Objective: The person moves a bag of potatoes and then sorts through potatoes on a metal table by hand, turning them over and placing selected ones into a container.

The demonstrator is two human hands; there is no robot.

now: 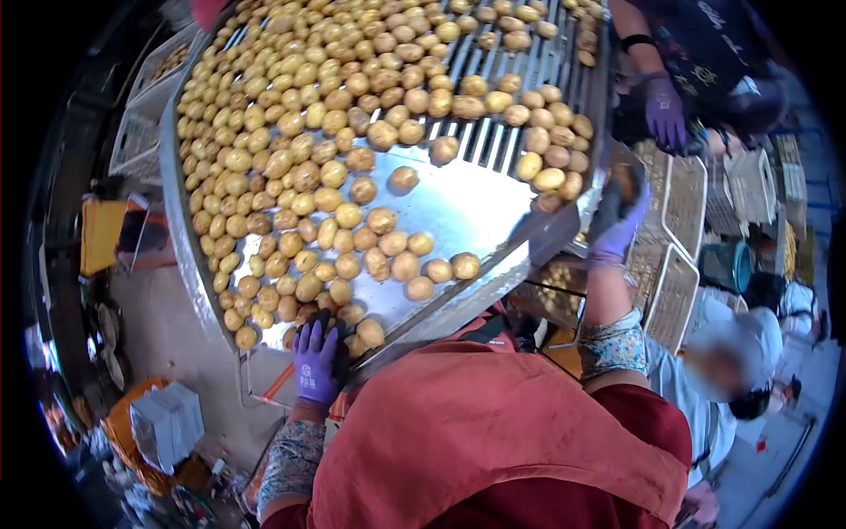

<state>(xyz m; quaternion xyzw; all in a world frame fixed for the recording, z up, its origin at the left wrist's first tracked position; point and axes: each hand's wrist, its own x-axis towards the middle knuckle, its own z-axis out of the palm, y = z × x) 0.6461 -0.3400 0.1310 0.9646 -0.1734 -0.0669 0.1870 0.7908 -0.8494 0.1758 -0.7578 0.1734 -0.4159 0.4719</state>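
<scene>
The left grip [315, 361] lies wide and flat on the potatoes [308, 286] at the near edge of the desk [476, 212]; the heap spreads away from it. The right grip [617, 225] is farther, at the desk's right edge; wide or closed, I cannot tell. Crates [674, 295] beside it seem to hold potatoes

- Potatoes [352, 220]: small, round, yellow-brown, lying loose and close together on the metal sorting table [476, 212].
- Nearest potato [370, 332]: at the table's near edge, just beside the left hand [315, 361].
</scene>
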